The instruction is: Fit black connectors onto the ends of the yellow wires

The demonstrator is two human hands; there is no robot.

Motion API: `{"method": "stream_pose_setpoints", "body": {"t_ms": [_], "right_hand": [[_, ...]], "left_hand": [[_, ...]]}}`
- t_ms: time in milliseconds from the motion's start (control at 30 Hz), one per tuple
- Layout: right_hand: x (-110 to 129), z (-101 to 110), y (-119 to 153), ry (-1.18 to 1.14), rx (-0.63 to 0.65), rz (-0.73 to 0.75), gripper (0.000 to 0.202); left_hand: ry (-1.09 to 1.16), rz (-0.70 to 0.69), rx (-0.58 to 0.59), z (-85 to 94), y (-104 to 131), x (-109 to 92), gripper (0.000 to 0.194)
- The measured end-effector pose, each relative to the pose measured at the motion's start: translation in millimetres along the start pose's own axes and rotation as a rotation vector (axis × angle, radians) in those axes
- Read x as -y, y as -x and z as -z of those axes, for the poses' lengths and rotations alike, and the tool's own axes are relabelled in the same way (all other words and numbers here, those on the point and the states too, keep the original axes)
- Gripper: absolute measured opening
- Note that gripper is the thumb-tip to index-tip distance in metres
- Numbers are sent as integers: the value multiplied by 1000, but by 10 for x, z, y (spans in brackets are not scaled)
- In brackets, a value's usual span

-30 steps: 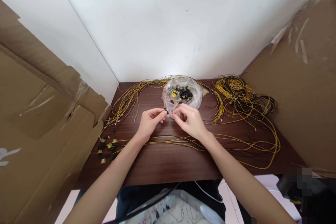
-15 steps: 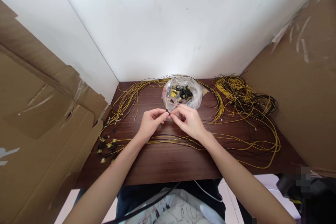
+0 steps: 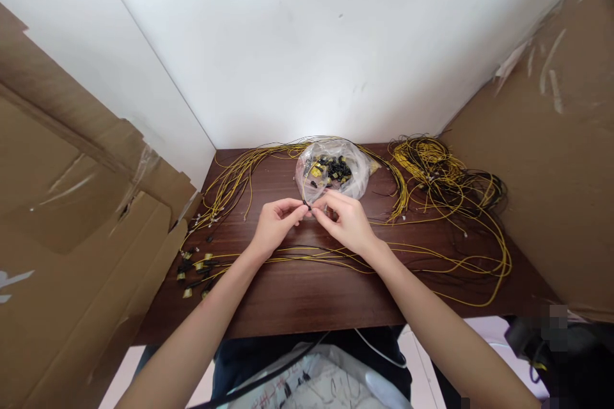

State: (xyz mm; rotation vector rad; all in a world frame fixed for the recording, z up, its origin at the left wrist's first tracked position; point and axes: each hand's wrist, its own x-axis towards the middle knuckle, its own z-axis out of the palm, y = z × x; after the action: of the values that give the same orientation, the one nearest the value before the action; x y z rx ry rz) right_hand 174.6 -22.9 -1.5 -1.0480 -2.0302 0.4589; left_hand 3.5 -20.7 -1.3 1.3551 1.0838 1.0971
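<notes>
My left hand pinches a small black piece between thumb and forefinger, just in front of the clear plastic bag. Facing it, my right hand is closed at the same piece, fingertips nearly touching those of the left. A thin yellow wire rises from the piece over the bag's near side. Black and yellow connectors lie inside the open bag. The small piece is too tiny to make out in detail.
Yellow and black wires spread over the brown table, with a tangled heap at back right. Several tagged connectors lie at front left. Cardboard flanks the left side, more cardboard the right; a white wall stands behind.
Both hands stay closed at the black piece, with barely any movement. The whole view has shifted very slightly.
</notes>
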Motion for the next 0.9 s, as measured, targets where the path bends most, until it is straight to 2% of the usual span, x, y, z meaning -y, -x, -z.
{"method": "stream_pose_setpoints", "body": {"t_ms": [433,600,900], "right_hand": [[32,15,-11,-26,-38,-36,12],[13,-1,-39,-214,-61,-154,14],[17,-31,-41,-447,13,-297,23]], "left_hand": [[88,30,-33,16,-10,-15,23],[112,40,-42,16,-13,-3,25],[58,8,-18,15,-7,4,19]]}}
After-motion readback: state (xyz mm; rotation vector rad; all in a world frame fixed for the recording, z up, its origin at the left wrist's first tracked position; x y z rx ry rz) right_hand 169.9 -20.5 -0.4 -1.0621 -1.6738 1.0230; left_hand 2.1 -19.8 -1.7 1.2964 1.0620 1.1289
